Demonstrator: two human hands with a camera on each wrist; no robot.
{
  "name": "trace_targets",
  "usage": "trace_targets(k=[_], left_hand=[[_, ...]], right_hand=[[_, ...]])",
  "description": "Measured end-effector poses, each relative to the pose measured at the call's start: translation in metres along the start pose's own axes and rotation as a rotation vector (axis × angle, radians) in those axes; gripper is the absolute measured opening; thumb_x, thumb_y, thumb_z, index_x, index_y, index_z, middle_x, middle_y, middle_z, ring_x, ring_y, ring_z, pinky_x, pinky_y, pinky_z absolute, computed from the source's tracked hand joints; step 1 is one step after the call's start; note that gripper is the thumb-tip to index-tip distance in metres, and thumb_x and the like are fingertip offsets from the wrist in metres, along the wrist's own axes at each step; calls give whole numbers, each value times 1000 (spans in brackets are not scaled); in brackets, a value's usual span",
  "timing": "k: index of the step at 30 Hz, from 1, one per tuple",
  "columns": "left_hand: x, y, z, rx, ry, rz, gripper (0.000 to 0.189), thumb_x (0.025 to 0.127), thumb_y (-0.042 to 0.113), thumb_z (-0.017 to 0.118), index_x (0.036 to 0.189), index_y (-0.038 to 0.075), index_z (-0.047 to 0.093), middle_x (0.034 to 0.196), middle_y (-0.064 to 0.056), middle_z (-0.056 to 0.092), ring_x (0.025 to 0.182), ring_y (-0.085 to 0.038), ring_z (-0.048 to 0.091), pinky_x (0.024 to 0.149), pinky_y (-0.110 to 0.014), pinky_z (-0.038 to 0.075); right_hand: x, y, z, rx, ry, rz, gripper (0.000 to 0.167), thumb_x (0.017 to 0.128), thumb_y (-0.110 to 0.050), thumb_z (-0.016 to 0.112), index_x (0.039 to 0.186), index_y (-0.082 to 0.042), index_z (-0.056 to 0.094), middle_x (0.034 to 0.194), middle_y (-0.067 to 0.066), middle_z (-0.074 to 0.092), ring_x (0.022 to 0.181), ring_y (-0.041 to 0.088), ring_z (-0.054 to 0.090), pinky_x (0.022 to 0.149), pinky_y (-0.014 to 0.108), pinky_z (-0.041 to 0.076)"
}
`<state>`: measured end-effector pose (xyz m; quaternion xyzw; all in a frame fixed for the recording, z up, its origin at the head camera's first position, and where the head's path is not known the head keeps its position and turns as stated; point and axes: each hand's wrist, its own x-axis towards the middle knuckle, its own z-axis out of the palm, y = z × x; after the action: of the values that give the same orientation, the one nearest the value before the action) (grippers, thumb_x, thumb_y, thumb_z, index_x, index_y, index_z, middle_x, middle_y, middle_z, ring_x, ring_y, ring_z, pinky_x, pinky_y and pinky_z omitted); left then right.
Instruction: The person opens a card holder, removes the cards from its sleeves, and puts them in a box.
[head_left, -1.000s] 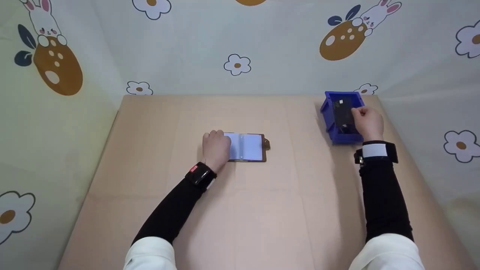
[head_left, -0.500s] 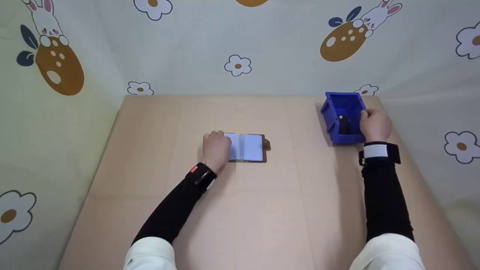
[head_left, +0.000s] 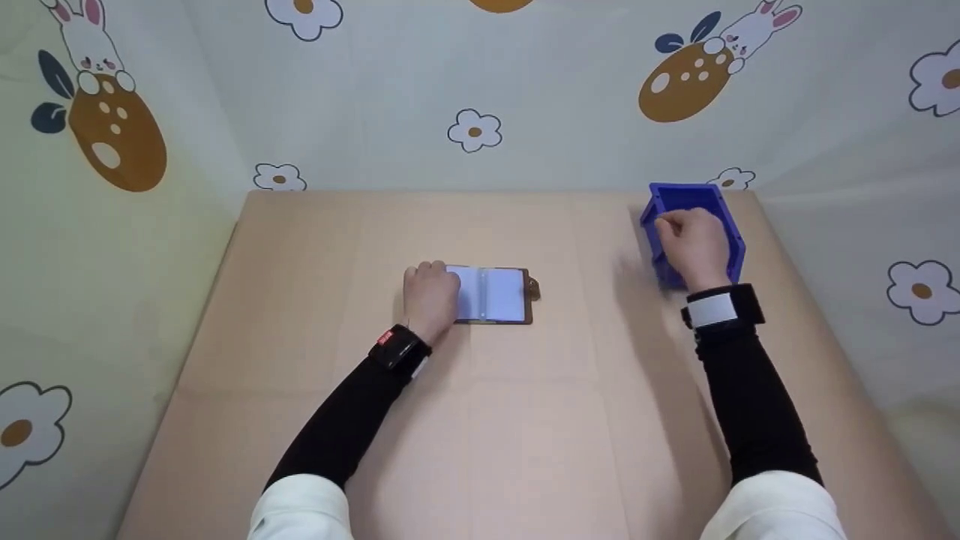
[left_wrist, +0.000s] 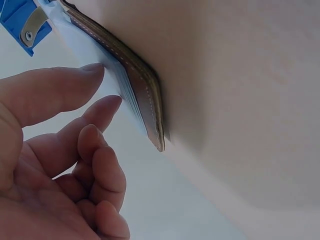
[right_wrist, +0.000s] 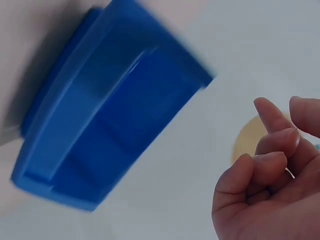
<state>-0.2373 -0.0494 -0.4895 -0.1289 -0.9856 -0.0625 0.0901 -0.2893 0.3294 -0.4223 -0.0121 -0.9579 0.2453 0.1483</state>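
Observation:
A small brown card holder (head_left: pixel 504 295) with pale sleeve pages lies unfolded on the table, its strap to the right. My left hand (head_left: pixel 431 294) covers its left part. In the left wrist view, the thumb and index fingertips rest right at the pages (left_wrist: pixel 107 67), and the other fingers curl loosely. Over the blue box (head_left: pixel 735 247) at the back right hovers my right hand (head_left: pixel 696 244). From the right wrist, its fingers (right_wrist: pixel 272 165) look loosely curled, with a gap at the thumb and nothing visible in them. That hand hides the box's contents from the head camera.
The tan tabletop (head_left: pixel 525 450) meets a patterned cloth wall (head_left: pixel 375 97) at the back and sides. The box stands near the far right corner. In the left wrist view, the holder's snap strap (left_wrist: pixel 35 27) overlaps the box.
The black flat piece seen by my right hand sinks into the box. The right hand shifts right to the box's side, then left over the box. My left hand and the card holder stay put.

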Motion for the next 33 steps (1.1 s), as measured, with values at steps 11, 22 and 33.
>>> trace_targets(k=[11,22,33], left_hand=[[2,-1,-1,-17,8,-7,17,88,2,58,80,3,72,84,-13,62,81,-31,57,71,-44,41],[2,-2,-2,-37,25,-33,19,89,3,56,80,3,73,87,-13,64,84,-32,57,74,-45,40],[2,-2,1,-36,-4,-41,17,88,3,57,82,3,73,89,-13,64,84,-32,57,75,-45,40]], right_hand=[[-23,-55,48,10,-80,-290,20,92,-15,69,105,-1,76,75,12,58,70,27,51,66,40,39],[-49,-86,86,-10,-232,-359,20,88,-18,74,105,-8,77,72,3,51,74,24,49,65,37,39],[-57,-102,116,-65,-312,-411,17,89,-19,75,103,-11,79,81,3,59,77,21,51,69,35,42]])
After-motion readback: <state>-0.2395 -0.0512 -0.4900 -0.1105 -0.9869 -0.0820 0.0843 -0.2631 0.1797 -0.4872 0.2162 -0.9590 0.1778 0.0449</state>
